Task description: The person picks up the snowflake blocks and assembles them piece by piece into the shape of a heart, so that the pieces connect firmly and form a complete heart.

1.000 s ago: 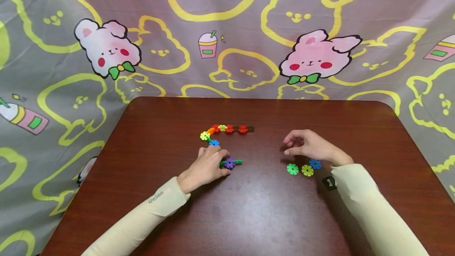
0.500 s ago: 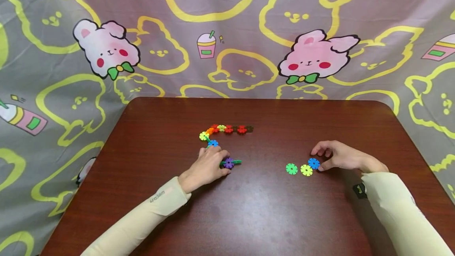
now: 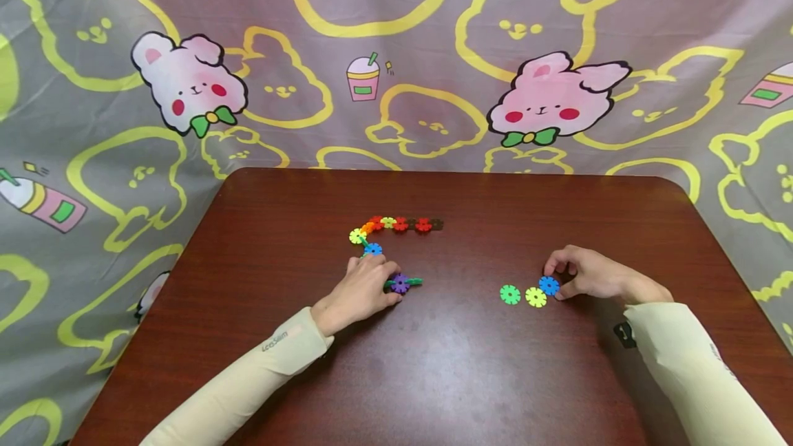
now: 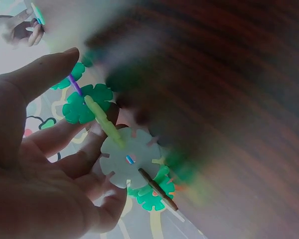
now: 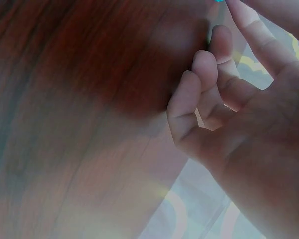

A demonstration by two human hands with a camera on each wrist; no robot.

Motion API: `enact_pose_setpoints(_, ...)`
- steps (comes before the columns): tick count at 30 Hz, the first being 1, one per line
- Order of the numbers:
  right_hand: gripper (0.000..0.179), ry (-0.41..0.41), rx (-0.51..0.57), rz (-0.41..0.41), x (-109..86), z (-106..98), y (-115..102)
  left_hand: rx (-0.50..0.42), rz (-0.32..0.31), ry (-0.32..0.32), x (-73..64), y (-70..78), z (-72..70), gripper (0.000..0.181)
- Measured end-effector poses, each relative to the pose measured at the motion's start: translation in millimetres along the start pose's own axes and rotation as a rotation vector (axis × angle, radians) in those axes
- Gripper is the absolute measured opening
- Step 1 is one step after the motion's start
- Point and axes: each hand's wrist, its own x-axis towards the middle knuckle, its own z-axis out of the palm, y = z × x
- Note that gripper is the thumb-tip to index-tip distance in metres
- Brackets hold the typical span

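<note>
A chain of interlocking snowflake discs curves over the table, with red discs (image 3: 423, 224) at its far end and a purple disc (image 3: 400, 284) near its close end. My left hand (image 3: 362, 291) holds the near part of this chain. In the left wrist view, its thumb and curled fingers lie about a green disc (image 4: 78, 110) and a pale disc (image 4: 120, 164); some links are hidden by the hand. On the right, my right hand (image 3: 595, 275) pinches the edge of a loose blue disc (image 3: 548, 285) between thumb and index finger. Its other fingers are curled.
Beside the blue disc lie a yellow disc (image 3: 535, 296) and a green disc (image 3: 510, 294), flat on the brown table (image 3: 458, 377). A patterned curtain (image 3: 427, 54) hangs behind and beside the table.
My right hand has moved right and nearer, from above the loose discs to the blue disc, and pinches it. The left hand stays in place on the chain.
</note>
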Motion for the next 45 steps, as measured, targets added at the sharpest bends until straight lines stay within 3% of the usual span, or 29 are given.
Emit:
enact_pose_setpoints(9,0.028,-0.026,-0.046,0.115,3.0,0,-4,-0.01,-0.008,0.007,0.8,0.5,1.1,0.041)
enact_pose_setpoints(18,0.035,0.03,-0.035,-0.012,1.7,2,-5,-0.011,-0.008,0.008,0.2,0.6,0.7,0.042)
enact_pose_setpoints(27,0.029,-0.011,-0.09,0.081,5.3,-1,-8,-0.006,0.0,0.012,1.0,0.8,1.1,0.04)
enact_pose_setpoints(45,0.031,-0.038,-0.073,0.145,6.3,0,-14,-0.002,0.006,0.021,1.1,0.2,2.1,0.038)
